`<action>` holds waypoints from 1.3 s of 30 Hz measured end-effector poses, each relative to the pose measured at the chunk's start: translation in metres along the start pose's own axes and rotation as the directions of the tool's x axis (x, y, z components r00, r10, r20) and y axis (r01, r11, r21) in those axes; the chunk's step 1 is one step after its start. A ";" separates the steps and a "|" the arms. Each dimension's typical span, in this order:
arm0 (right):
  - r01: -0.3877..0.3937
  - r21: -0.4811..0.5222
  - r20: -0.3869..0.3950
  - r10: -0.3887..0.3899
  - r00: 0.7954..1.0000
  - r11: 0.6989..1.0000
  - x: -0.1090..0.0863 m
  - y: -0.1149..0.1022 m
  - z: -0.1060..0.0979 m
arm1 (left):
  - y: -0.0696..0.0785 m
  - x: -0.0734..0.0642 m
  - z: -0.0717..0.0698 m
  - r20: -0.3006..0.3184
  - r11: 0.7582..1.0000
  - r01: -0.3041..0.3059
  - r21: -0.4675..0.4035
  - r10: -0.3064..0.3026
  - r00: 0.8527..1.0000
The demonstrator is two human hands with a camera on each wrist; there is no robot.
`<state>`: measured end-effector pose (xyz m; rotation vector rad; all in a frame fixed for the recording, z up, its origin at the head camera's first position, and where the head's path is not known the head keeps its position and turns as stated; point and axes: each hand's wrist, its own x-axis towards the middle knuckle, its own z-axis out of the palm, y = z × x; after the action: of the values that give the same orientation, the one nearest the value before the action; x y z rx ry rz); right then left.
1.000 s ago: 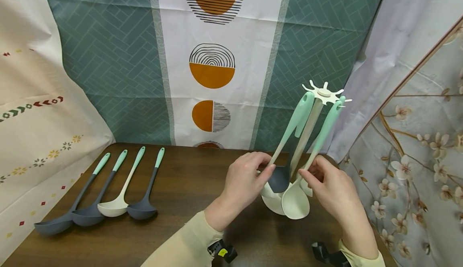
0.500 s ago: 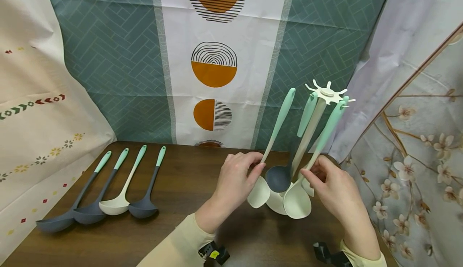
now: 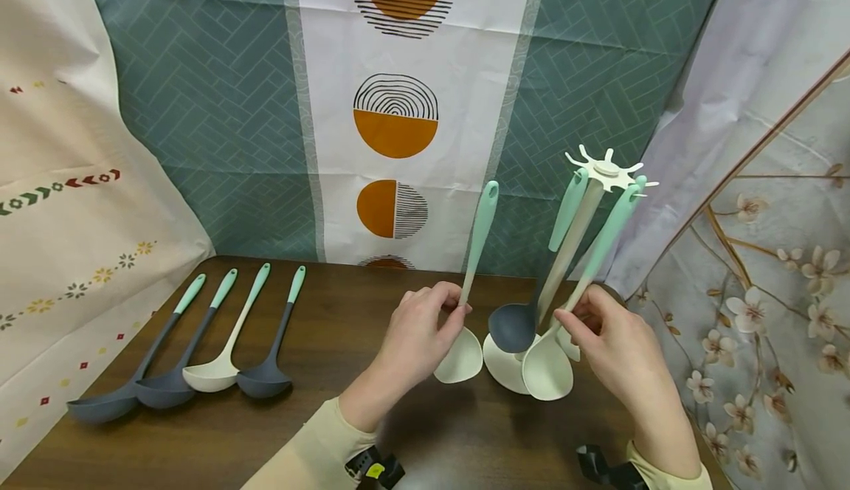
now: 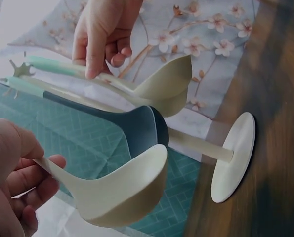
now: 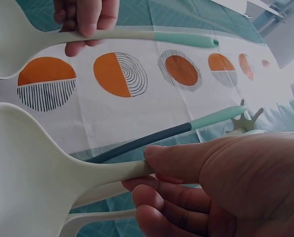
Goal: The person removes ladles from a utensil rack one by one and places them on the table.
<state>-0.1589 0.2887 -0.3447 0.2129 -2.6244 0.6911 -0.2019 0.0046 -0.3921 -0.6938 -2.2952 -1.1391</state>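
Note:
My left hand [image 3: 418,335] pinches the stem of a cream ladle with a mint handle [image 3: 461,357], held upright just left of a cream utensil stand [image 3: 501,368]. In the left wrist view its bowl [image 4: 122,197] overlaps a dark grey ladle [image 4: 144,131] hanging on that stand. My right hand [image 3: 614,342] grips a second cream ladle [image 3: 547,370] by the stem, its handle top up at the hooked crown [image 3: 607,169]. Behind that one shows another cream bowl [image 4: 171,103], mostly hidden.
On the left of the brown table [image 3: 358,313], several ladles lie in a row, one cream [image 3: 211,377] and the others dark grey [image 3: 264,381]. A patterned curtain [image 3: 392,217] hangs behind, and floral cloth [image 3: 750,313] borders the right side.
My left hand has drawn its cream ladle off the stand to the left, the handle now nearer vertical. The right hand keeps its grip on the other cream ladle.

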 end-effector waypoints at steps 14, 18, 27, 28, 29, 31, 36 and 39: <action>-0.019 0.005 0.022 0.019 1.000 1.000 0.000 -0.001 0.000 | -0.023 -0.006 -0.024 0.025 0.999 0.028 0.018 -0.029 0.999; -0.020 0.002 0.022 0.020 1.000 1.000 0.000 -0.001 0.000 | -0.031 -0.010 -0.028 0.037 0.998 0.030 0.060 -0.033 0.999; -0.010 -0.006 0.018 0.010 1.000 1.000 0.000 -0.002 0.000 | -0.042 -0.013 -0.035 0.053 0.996 0.080 0.037 -0.082 0.995; -0.010 -0.004 0.018 0.011 1.000 1.000 0.000 -0.002 0.000 | -0.043 -0.013 -0.035 0.056 0.996 0.087 0.034 -0.089 0.994; -0.010 -0.001 0.018 0.010 1.000 1.000 0.000 -0.002 0.000 | -0.044 -0.013 -0.036 0.060 0.995 0.095 0.032 -0.097 0.993; -0.006 -0.001 0.012 0.006 1.000 1.000 0.000 -0.002 0.000 | -0.045 -0.014 -0.038 0.065 0.993 0.111 0.035 -0.113 0.991; 0.014 0.001 -0.002 -0.014 1.000 1.000 0.000 -0.002 0.000 | -0.051 -0.014 -0.043 0.069 0.989 0.135 0.061 -0.139 0.988; 0.020 -0.002 -0.007 -0.020 1.000 1.000 0.000 -0.002 0.001 | -0.054 -0.013 -0.045 0.067 0.989 0.134 0.065 -0.138 0.988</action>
<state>-0.1586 0.2866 -0.3442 0.2353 -2.6129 0.6818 -0.2169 -0.0636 -0.4071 -0.5709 -2.4593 -1.1158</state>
